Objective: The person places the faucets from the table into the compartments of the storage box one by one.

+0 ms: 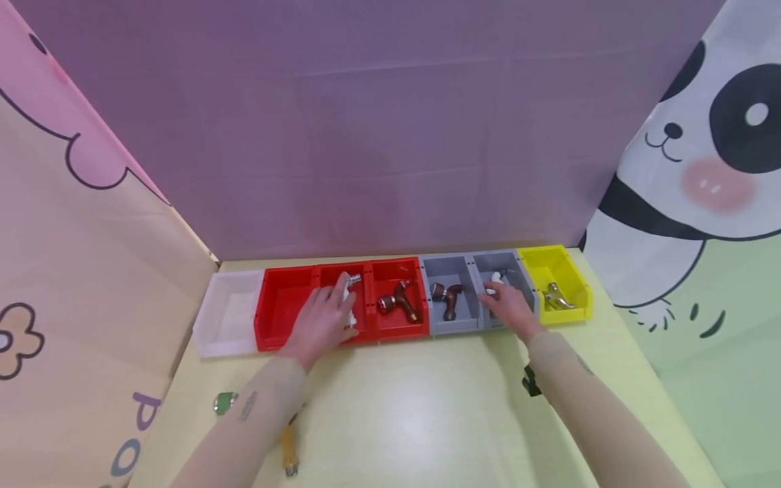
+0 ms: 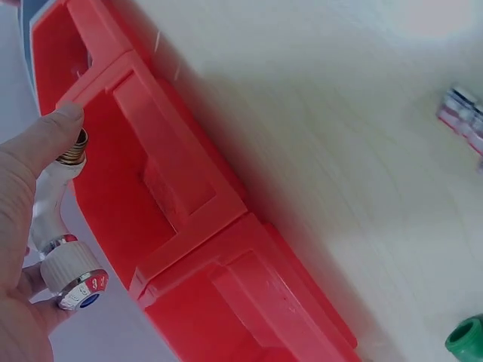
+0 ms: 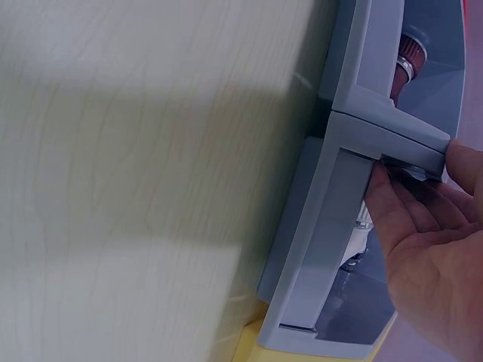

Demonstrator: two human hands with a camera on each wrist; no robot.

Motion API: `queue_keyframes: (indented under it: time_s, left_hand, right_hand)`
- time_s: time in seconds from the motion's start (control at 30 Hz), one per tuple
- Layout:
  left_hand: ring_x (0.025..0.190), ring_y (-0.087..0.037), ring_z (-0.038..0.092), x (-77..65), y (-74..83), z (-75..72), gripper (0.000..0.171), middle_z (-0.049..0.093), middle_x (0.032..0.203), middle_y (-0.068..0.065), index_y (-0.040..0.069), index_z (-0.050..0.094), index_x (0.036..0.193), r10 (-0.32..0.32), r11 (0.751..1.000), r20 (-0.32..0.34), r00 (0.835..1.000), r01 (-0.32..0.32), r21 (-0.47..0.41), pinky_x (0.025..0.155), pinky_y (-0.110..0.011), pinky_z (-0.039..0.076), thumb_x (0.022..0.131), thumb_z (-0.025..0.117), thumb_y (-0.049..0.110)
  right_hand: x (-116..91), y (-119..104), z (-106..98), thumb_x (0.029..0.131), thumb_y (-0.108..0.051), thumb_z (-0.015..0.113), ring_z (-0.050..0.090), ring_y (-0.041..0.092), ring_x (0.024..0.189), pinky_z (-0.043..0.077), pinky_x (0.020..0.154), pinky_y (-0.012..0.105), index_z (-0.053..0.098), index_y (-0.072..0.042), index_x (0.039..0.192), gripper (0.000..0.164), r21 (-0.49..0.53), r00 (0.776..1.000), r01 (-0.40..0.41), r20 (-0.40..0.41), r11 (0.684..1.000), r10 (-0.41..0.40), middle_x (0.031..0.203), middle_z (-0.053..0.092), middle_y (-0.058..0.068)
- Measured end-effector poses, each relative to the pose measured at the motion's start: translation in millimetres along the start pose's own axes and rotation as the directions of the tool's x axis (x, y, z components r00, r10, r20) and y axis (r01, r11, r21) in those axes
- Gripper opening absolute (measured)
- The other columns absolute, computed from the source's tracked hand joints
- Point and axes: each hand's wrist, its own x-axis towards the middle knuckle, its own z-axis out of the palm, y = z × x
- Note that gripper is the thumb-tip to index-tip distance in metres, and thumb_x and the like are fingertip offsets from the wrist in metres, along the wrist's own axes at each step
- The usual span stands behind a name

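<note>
My left hand (image 1: 323,318) grips a white tap (image 2: 51,200) over the middle red bin (image 2: 124,188). Its thumb lies by the brass-threaded end, while the fingers reach behind the ribbed knob with a red and blue cap. At the right grey bin (image 3: 302,249), my right hand (image 1: 511,308) pinches the side wall, thumb on the outer side of the rim and fingers inside. Behind those fingers lies another white tap (image 3: 356,241), partly hidden by the hand.
Brown taps lie in the right red bin (image 1: 383,332) and left grey bin (image 1: 441,325). A shiny metal tap (image 1: 556,296) sits in the yellow bin. A translucent white bin (image 1: 228,315) ends the row. Nearer are a green-ended piece (image 1: 224,402), a tan-handled piece (image 1: 289,447) and a black object (image 1: 531,381).
</note>
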Motion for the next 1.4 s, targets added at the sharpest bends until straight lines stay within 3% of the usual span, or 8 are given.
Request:
queue_keyframes:
  time_s: [0.47,1.0,1.2,1.4]
  left_hand:
    - [0.137,-0.039,0.046,15.0,-3.2,4.9,0.091,0.024,0.167,-0.017,0.014,0.052,0.151,-0.133,0.984,0.126,0.983,0.145,-0.1,0.115,-0.055,0.039,0.073,0.092,0.04]
    - [0.13,-0.04,0.05,20.4,-1.3,15.6,0.089,0.03,0.163,-0.02,0.012,0.054,0.149,-0.151,0.978,0.111,0.982,0.164,-0.126,0.112,-0.056,0.043,0.074,0.091,0.043]
    - [0.132,-0.039,0.048,22.3,1.1,15.4,0.087,0.028,0.164,-0.019,0.013,0.053,0.15,-0.173,0.97,0.146,0.974,0.194,-0.146,0.113,-0.056,0.042,0.077,0.089,0.044]
    - [0.144,-0.042,0.039,20.2,2.6,15.6,0.087,0.027,0.167,-0.016,0.014,0.046,0.155,-0.17,0.963,0.184,0.968,0.203,-0.178,0.115,-0.055,0.039,0.082,0.086,0.041]
  right_hand:
    - [1,1,0,0.108,-0.031,0.052,0.058,0.044,0.124,0.048,0.105,0.057,0.044,0.004,0.15,0.055,-0.012,1.0,0.013,-0.004,1.0,-0.013,0.144,0.053,0.03]
    - [-1,-1,-1,0.108,-0.031,0.052,0.057,0.043,0.127,0.046,0.108,0.057,0.044,0.002,0.151,0.055,0.002,1.0,-0.009,-0.006,1.0,0.009,0.147,0.051,0.028]
    - [-1,0,0,0.108,-0.03,0.052,0.056,0.044,0.128,0.046,0.108,0.057,0.044,0.002,0.151,0.055,-0.002,1.0,-0.003,-0.01,1.0,0.003,0.147,0.051,0.028]
    - [0,0,1,0.108,-0.032,0.052,0.055,0.044,0.129,0.045,0.109,0.057,0.044,0.002,0.151,0.055,0.003,1.0,-0.002,-0.012,1.0,0.002,0.147,0.051,0.029]
